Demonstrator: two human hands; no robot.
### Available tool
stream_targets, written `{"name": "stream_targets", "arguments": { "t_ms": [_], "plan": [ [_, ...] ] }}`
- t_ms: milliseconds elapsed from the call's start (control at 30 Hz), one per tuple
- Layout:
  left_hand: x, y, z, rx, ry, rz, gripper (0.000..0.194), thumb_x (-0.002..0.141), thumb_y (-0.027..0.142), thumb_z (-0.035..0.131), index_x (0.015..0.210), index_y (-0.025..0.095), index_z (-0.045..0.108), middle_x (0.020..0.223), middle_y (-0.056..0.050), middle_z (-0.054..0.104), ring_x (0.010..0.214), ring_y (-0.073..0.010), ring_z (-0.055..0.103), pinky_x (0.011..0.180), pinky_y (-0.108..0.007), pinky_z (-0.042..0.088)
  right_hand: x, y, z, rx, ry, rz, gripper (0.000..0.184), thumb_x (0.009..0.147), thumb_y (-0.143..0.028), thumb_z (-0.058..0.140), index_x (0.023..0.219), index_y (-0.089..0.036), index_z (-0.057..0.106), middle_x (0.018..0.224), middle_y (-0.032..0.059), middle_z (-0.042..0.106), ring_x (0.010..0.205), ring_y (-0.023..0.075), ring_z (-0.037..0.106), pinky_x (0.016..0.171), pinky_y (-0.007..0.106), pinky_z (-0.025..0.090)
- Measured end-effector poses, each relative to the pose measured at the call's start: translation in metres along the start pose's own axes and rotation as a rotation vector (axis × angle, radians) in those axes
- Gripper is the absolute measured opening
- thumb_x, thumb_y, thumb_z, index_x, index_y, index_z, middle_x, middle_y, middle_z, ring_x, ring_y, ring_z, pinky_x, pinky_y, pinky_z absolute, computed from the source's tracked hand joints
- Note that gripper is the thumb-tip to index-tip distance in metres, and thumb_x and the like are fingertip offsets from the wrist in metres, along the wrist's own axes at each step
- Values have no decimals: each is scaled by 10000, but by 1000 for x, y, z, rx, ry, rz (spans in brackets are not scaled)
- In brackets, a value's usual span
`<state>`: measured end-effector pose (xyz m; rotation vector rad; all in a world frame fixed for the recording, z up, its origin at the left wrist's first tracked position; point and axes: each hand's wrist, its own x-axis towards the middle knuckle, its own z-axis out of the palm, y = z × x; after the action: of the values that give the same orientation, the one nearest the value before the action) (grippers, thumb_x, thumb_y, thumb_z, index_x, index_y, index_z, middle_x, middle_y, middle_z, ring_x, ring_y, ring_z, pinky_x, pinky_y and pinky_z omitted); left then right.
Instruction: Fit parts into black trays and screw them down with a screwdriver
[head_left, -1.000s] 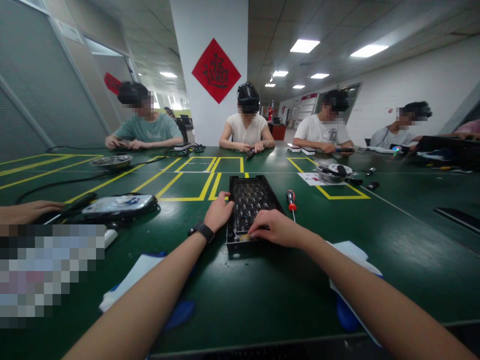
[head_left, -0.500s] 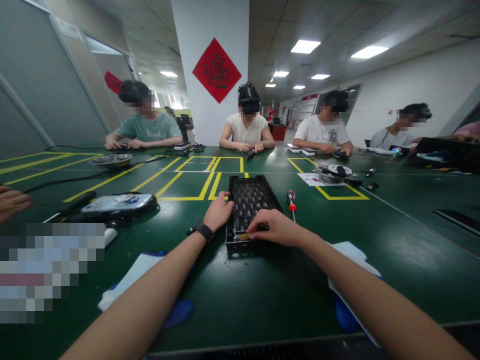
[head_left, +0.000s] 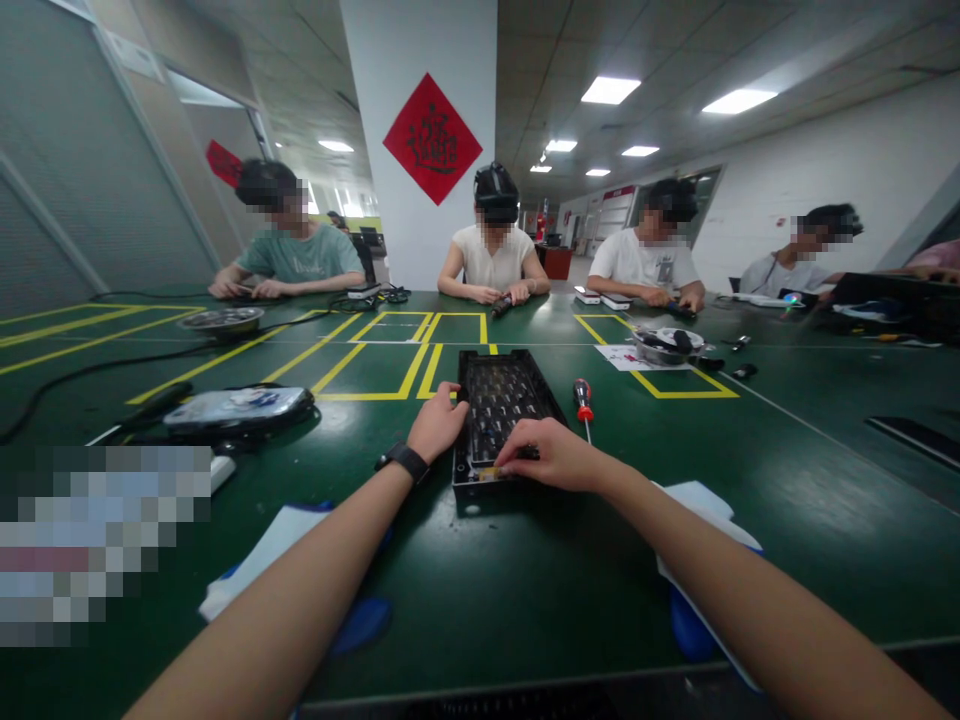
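A black rectangular case (head_left: pixel 504 392) lies on the green table in front of me, its long side running away from me. Inside it are rows of small light-coloured tips, too small to name. My left hand (head_left: pixel 437 425) holds the case's left wall, thumb and fingers pressed against the edge. Over the near right corner, my right hand (head_left: pixel 551 455) is closed in a pinch on a small yellowish part (head_left: pixel 487 474) at the case's near end. Something dark shows under its curled fingers; I cannot make out what. A screwdriver (head_left: pixel 583 402) with a red and black handle lies right of the case.
White and blue gloves (head_left: pixel 701 510) lie under my right forearm, similar ones (head_left: pixel 262 550) by my left. A phone-like device (head_left: pixel 238 408) with cables sits left. Farther off are a metal bowl (head_left: pixel 221 322), a bowl of parts (head_left: pixel 667 346) and several people seated across the table.
My hands and the case have barely moved. Another person's hand at the left edge has gone from view, and the black cable there has shifted.
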<state>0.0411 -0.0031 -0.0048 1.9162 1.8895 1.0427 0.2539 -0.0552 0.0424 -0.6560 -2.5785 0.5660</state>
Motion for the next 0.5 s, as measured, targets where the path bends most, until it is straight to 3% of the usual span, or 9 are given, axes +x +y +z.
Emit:
{"name": "stream_targets", "arguments": {
  "t_ms": [500],
  "plan": [
    [1, 0, 0, 17, 12, 15, 376, 793, 293, 434, 1129, 136, 500, 677, -38, 591, 651, -173, 556, 573, -247, 366, 1, 1, -2, 35, -34, 0, 145, 784, -246, 588, 885, -174, 663, 859, 32, 666, 813, 131, 584, 764, 263, 427]
  ]
}}
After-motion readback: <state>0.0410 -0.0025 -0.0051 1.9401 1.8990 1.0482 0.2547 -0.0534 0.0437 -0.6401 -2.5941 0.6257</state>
